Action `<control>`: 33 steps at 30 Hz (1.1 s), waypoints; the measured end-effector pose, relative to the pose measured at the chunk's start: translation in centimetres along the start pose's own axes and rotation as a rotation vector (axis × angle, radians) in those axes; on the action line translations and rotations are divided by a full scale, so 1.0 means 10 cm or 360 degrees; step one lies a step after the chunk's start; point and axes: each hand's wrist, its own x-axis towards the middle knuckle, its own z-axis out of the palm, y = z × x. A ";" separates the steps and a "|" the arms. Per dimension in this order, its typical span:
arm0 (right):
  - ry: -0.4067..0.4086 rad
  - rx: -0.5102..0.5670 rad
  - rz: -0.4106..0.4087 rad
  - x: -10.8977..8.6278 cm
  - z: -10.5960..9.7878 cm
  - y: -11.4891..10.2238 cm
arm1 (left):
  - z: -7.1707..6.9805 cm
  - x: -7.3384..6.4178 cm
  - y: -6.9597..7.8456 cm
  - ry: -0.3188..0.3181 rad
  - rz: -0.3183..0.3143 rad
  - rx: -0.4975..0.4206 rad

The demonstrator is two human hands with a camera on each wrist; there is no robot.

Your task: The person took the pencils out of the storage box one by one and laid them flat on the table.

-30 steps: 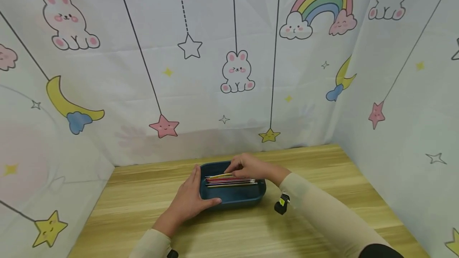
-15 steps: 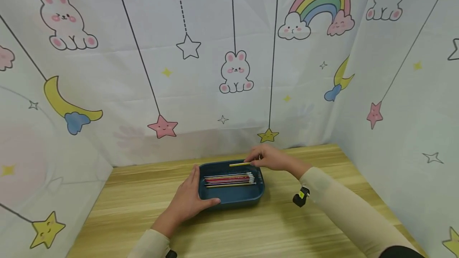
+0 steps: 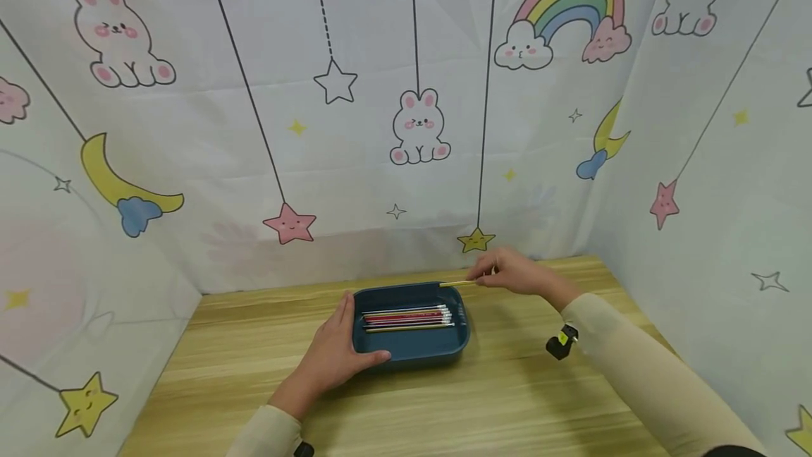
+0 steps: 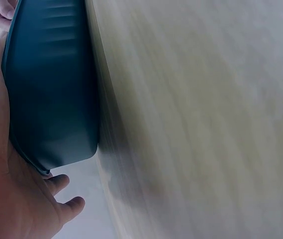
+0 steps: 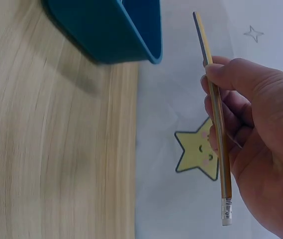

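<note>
A dark blue tray (image 3: 412, 355) holds several pencils (image 3: 406, 318) lying side by side, their white erasers to the right. My left hand (image 3: 342, 344) grips the tray's left front corner, thumb along the front rim and fingers along the left side. In the left wrist view, fingertips (image 4: 74, 204) reach down past the tray's end. My right hand (image 3: 514, 271) pinches a yellow pencil (image 5: 222, 154) between thumb and fingers, beyond the tray's back right corner. Its eraser end points toward the wrist; its other end overlaps the back rim in the head view.
A wood-grain table (image 3: 507, 400) lies under the tray. White cloth (image 3: 355, 161) printed with rabbits, stars and a rainbow hangs behind it and on both sides. A small black camera (image 3: 561, 341) sits at the right wrist.
My right hand has lifted the yellow pencil out from among the others and carried it right, past the tray's back right corner. The left hand and the tray have stayed put.
</note>
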 end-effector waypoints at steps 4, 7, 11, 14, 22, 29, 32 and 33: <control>0.0026 -0.0013 0.0051 -0.10 -0.06 0.10 | 0.00 -0.01 0.01 0.0010 0.0000 0.0006; 0.0044 -0.0019 0.0097 -0.17 -0.10 0.16 | 0.00 -0.01 0.01 0.0010 -0.0003 0.0004; 0.0068 0.0006 0.0133 -0.25 -0.14 0.23 | 0.00 -0.01 0.01 0.0013 -0.0008 0.0002; 0.0073 0.0022 0.0147 -0.28 -0.15 0.29 | 0.00 -0.01 0.01 0.0018 -0.0004 0.0005; 0.0061 0.0042 0.0244 -0.35 -0.11 0.47 | 0.00 0.00 0.00 0.0018 0.0006 0.0005; 0.0097 -0.0013 0.0183 -0.37 0.02 0.70 | 0.02 0.02 -0.02 0.0021 0.0014 0.0015; 0.0103 -0.0027 0.0189 -0.38 0.08 0.79 | 0.02 0.02 -0.03 0.0021 0.0013 0.0024; 0.0104 -0.0035 0.0199 -0.38 0.11 0.82 | 0.02 0.02 -0.03 0.0020 0.0009 0.0024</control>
